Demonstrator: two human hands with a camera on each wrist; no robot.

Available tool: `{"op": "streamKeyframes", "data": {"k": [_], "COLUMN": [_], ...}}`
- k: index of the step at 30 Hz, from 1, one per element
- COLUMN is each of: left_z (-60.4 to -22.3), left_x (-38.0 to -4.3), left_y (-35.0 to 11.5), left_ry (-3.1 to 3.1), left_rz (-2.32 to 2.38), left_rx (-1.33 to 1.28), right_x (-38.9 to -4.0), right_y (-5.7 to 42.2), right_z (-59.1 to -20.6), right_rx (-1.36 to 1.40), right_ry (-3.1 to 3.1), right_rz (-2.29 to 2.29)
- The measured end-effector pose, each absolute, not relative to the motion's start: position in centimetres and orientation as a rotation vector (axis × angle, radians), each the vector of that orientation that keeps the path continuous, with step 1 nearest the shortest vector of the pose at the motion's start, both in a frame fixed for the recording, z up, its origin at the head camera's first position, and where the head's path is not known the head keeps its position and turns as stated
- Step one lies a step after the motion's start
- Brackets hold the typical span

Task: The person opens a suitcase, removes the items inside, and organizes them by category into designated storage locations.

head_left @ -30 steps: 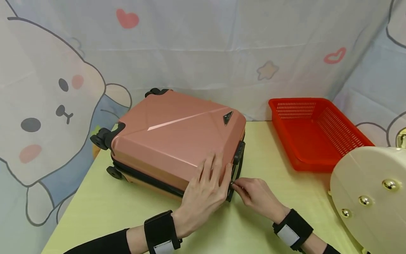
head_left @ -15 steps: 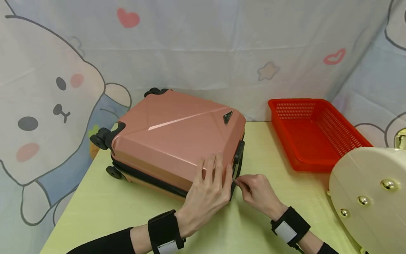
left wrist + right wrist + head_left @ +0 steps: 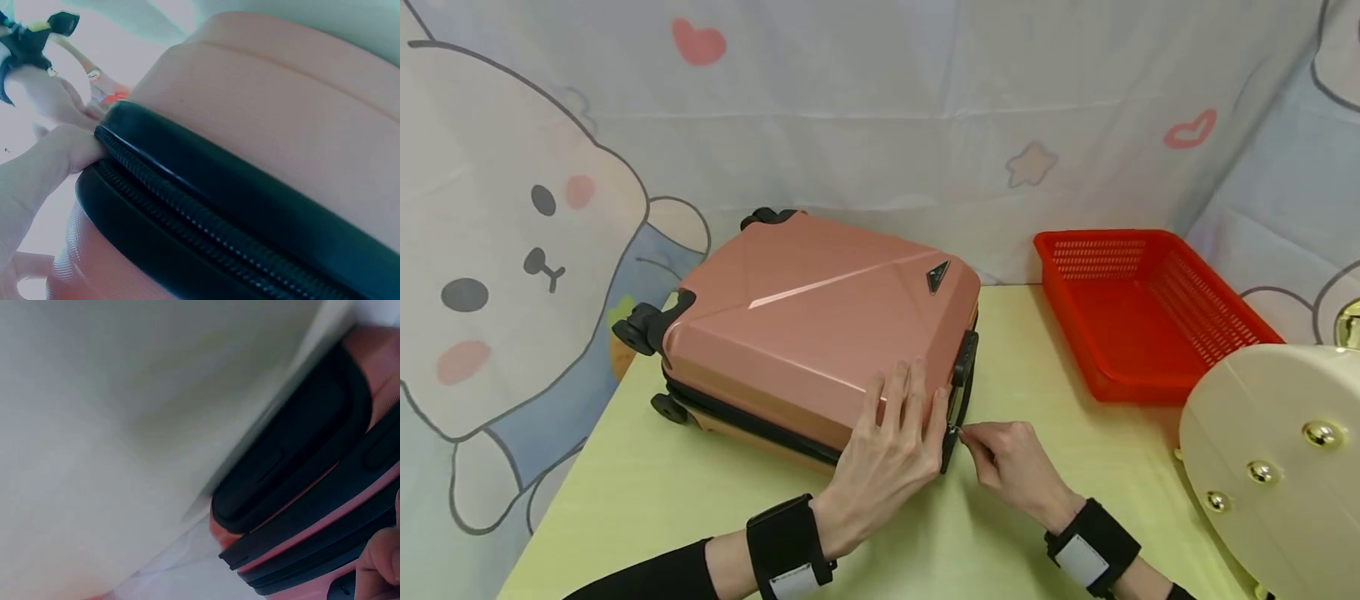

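A pink hard-shell suitcase [image 3: 820, 308] lies flat on the table, its wheels at the left and a black handle [image 3: 964, 362] on its right side. My left hand [image 3: 887, 454] rests on its near right corner with fingers straight across the shell. In the left wrist view, the thumb touches the corner beside the black zipper [image 3: 206, 225], whose toothed tracks run along the side. At that corner, my right hand [image 3: 1018, 467] pinches a small metal zipper pull [image 3: 953, 428] between thumb and forefinger. In the right wrist view, only part of the right hand [image 3: 380, 565] shows, at the lower right edge.
A red plastic basket [image 3: 1097, 387] stands behind and to the right of the suitcase. Nearer at the right is a cream rounded case [image 3: 1247, 417] with gold studs. A printed cloth [image 3: 865, 100] hangs behind the pale yellow table [image 3: 647, 500].
Over the last second my right hand has shifted slightly to the right, still pinching the zipper pull. My left hand has moved a little to the right along the corner. The suitcase stays in place.
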State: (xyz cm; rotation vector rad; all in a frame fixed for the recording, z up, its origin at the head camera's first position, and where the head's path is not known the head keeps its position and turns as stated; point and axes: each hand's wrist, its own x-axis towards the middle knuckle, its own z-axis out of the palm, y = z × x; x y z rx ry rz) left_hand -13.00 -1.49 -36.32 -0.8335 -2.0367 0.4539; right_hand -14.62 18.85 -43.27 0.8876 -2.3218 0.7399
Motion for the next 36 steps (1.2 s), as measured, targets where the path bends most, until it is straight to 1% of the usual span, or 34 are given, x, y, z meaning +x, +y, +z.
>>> {"op": "streamKeyframes", "data": {"k": [3,6,12,15,21,27,32,36], "left_z": [-36.4,-36.5,-36.8,-36.8,-36.7,-36.7,-36.7,-35.5], "left_x": [-13.1,-13.3,-13.3,-13.2,-12.9,-13.0,-13.5,-14.3], "left_y": [-1.4,-1.3,-1.6,-1.5,-0.9,-0.6,-1.5,-2.8], "left_ry": [-2.028,-2.022,-2.029,-2.023,-1.992,-2.015,-2.05,-2.151], "left_rz": [0.454,0.457,0.424,0.422,0.453,0.486,0.39,0.31], "left_rx": [-0.834,-0.821,-0.815,-0.819,-0.806,-0.806,-0.895,-1.002], "right_x": [-15.5,-15.7,-13.7,-13.1,-14.9,-16.0,-15.7,-15.6], "right_y": [19.2,19.1,18.0,17.8,18.9,19.0,19.1,19.4], "right_z": [-43.1,-43.2,-43.5,-43.4,-43.3,-43.4,-43.7,-43.5], "right_rx": [0.835,0.831,0.964,0.965,0.818,0.784,0.812,0.835], "right_ry": [-2.338,-2.343,-2.316,-2.328,-2.343,-2.339,-2.342,-2.379], "right_rz": [0.733,0.741,0.805,0.839,0.789,0.751,0.808,0.928]}}
